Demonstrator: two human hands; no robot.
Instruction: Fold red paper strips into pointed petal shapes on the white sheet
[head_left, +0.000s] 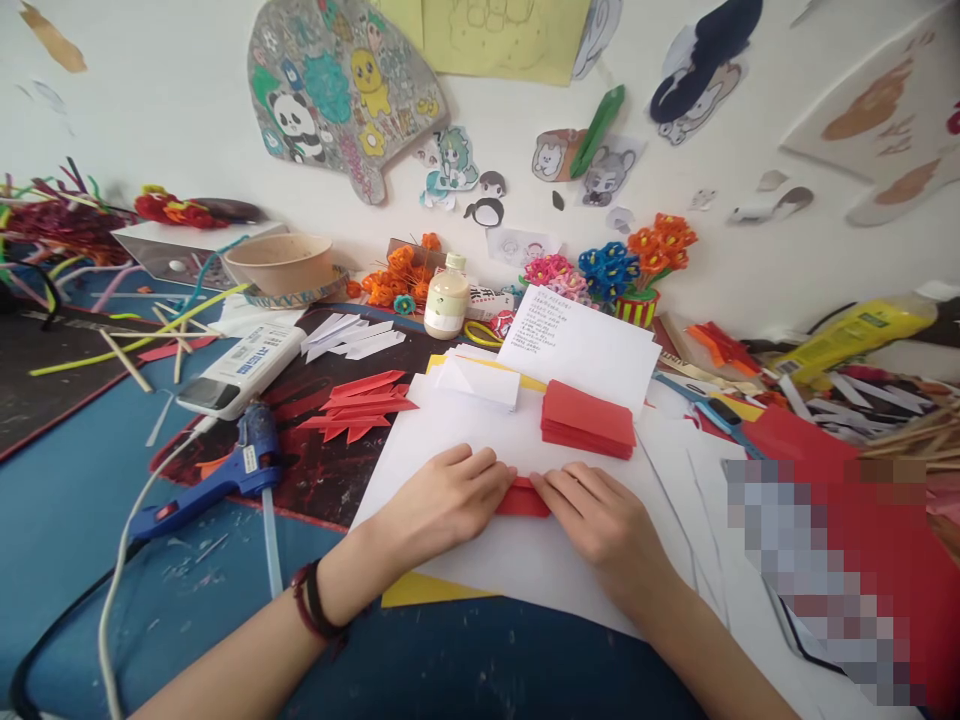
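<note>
Between my two hands lies a small red paper strip [523, 500], with a fold along its upper edge, on white sheets [457, 565]. My left hand [461, 495] pinches the strip's left end, and my right hand [600, 515] pinches its right end; the fingertips almost meet at the fold. Just beyond my right hand sits a stack of red paper rectangles [587, 418]. A smaller pile of white paper pieces [478, 382] is beside that stack. Several folded red paper pieces [360, 405] with pointed ends are heaped to the left on a dark mat.
A blue glue gun [217, 485] with its cord lies at left, near a white power bank [244, 370]. Behind are a bottle [446, 300], a bowl [281, 260] and pipe-cleaner flowers [607, 270]. A handwritten sheet [577, 345] leans behind the red stack. Paper scraps clutter the right.
</note>
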